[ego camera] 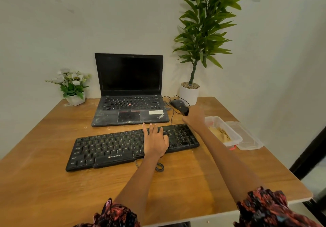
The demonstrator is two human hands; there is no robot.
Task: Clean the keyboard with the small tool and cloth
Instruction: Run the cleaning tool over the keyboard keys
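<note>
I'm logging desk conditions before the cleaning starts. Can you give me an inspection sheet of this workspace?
Surface: wooden table, pale specks near the laptop.
Job's things: black keyboard lies flat; clear container holds a yellowish cloth; its lid lies beside it.
Clutter: dusty open laptop, mouse.
Hands: left hand rests flat on the keyboard; right hand grips a small dark tool.
Cables: keyboard cable coiled at its front; mouse cable runs by the laptop.
Surroundings: plain wall, potted plant, flower pot.
</note>
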